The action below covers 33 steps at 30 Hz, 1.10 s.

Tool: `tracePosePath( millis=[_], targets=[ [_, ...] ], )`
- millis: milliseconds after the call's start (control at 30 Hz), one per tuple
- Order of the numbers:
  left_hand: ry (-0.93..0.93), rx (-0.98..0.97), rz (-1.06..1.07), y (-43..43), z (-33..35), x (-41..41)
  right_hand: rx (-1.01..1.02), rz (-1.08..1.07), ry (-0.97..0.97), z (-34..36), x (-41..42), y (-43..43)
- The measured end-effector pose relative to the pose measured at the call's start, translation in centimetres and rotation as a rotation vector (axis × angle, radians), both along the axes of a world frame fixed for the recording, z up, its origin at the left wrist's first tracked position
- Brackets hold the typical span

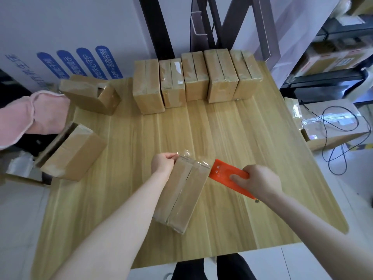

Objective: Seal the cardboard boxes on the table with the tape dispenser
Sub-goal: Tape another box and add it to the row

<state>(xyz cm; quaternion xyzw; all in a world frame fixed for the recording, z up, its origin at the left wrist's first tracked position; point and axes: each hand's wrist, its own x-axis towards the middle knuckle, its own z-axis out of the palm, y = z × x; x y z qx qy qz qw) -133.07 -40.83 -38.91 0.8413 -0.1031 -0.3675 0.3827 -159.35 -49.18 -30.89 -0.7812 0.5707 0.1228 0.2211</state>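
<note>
A long cardboard box (181, 196) lies on the wooden table (232, 128) in front of me, its two top flaps closed. My left hand (162, 163) pinches a strip of clear tape (186, 153) at the box's far end. My right hand (260, 181) grips the orange tape dispenser (226, 174), whose front end touches the box's far right corner. Clear tape runs from the dispenser across that end of the box.
Several taped boxes (196, 77) stand in a row at the table's far edge. Two more boxes (71, 151) (89, 93) sit at the left with open ends. A pink cloth (30, 116) lies at the left edge. Shelves and cables stand to the right.
</note>
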Motion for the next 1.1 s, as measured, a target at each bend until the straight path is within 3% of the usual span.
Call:
tracePosePath(
  millis=[167,300,400,467,700,967,1100],
  targets=[
    [-0.123,0.271,-0.14,-0.1,0.2,-0.1,-0.085,0.003,0.033,0.2,0.9,0.8],
    [-0.205,-0.008,0.035,1.5,1.6,-1.9,-0.175,0.068,0.058,0.5,1.7,1.1],
    [-0.113,-0.185,-0.119,2.8,2.3,-3.5,-0.202,0.098,0.071,0.9,2.4,0.9],
    [-0.078,-0.213,-0.202,3.3,2.3,-3.7,-0.207,0.122,0.091,1.3,2.9,0.7],
    [-0.06,-0.267,-0.191,3.3,1.8,-3.4,-0.249,0.183,0.14,2.5,5.8,1.5],
    [-0.074,-0.277,-0.089,3.3,1.2,-3.9,-0.105,0.107,0.134,-0.8,7.7,2.1],
    [-0.037,-0.305,0.248,3.5,1.4,-4.3,-0.148,0.046,0.069,-0.9,5.4,0.9]
  ],
)
